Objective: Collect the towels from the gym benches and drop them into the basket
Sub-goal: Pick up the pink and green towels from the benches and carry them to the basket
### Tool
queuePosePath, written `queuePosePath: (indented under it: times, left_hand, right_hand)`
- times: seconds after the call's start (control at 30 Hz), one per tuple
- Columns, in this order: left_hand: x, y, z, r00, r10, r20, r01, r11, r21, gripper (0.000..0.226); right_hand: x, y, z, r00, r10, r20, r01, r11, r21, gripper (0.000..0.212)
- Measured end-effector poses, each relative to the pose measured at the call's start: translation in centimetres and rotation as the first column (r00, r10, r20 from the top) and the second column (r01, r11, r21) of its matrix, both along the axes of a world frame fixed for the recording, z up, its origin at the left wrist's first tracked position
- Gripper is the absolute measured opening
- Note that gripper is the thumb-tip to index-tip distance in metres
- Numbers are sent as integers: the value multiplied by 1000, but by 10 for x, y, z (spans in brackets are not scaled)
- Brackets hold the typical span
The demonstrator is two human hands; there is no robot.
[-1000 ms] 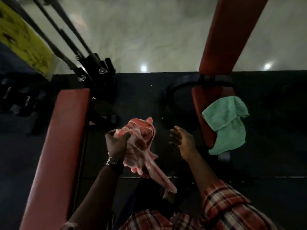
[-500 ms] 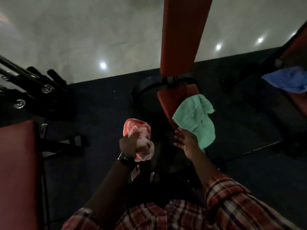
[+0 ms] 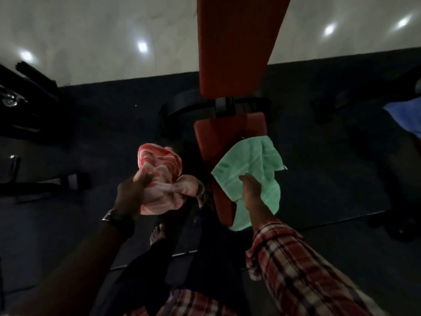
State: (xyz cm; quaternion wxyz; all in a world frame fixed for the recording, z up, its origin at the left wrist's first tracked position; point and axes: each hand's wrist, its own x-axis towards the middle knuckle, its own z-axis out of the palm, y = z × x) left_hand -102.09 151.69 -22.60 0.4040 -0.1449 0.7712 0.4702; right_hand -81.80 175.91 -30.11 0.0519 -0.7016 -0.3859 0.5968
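My left hand [image 3: 131, 192] grips a bunched red-and-white towel [image 3: 163, 176] at mid-frame, above the dark floor. A mint green towel [image 3: 252, 165] lies draped over the seat of a red gym bench [image 3: 218, 142] and hangs off its right side. My right hand [image 3: 250, 187] rests on the lower part of the green towel, fingers laid flat on the cloth. A blue towel [image 3: 407, 116] shows at the far right edge, partly cut off. No basket is in view.
The bench's long red backrest [image 3: 237, 42] rises toward the top of the frame over a black frame [image 3: 218, 106]. Black gym equipment [image 3: 25, 106] stands at the left. Dark mat floor meets pale tiles [image 3: 102, 35] beyond. My bare feet [image 3: 157, 233] are below the towels.
My right hand moved forward and landed on the green towel. My view shifted right and closer to the bench. My left hand kept hold of the red-and-white towel.
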Motion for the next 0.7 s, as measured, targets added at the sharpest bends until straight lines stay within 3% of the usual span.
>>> queuePosePath:
  times: [0.17,0.23,0.3,0.4,0.5,0.6,0.7]
  left_hand:
    - [9,30,-20,992,123,-6,-123,991,-61,22]
    - [14,40,-29,991,133,3,-133,989,-68,18]
    - [19,44,-31,995,103,-1,-102,992,-75,12]
    - [27,47,-35,988,154,26,-151,983,-104,15]
    - [33,46,-32,981,192,20,-189,976,-108,16]
    - [37,42,-30,977,214,12,-212,972,-103,22]
    - [47,28,-23,966,258,8,-257,962,-89,30]
  right_hand:
    - [10,69,-51,961,145,235,-141,989,-30,72]
    - [7,88,-67,943,253,218,-220,962,-163,63]
    - [2,90,-77,958,257,126,-218,941,-259,57]
    - [-9,88,-86,961,274,38,-253,928,-274,55]
    - [-22,82,-88,939,344,31,-318,896,-309,39]
    - [-25,79,-72,955,279,102,-243,930,-275,27]
    - [-27,69,-38,977,199,76,-188,973,-132,22]
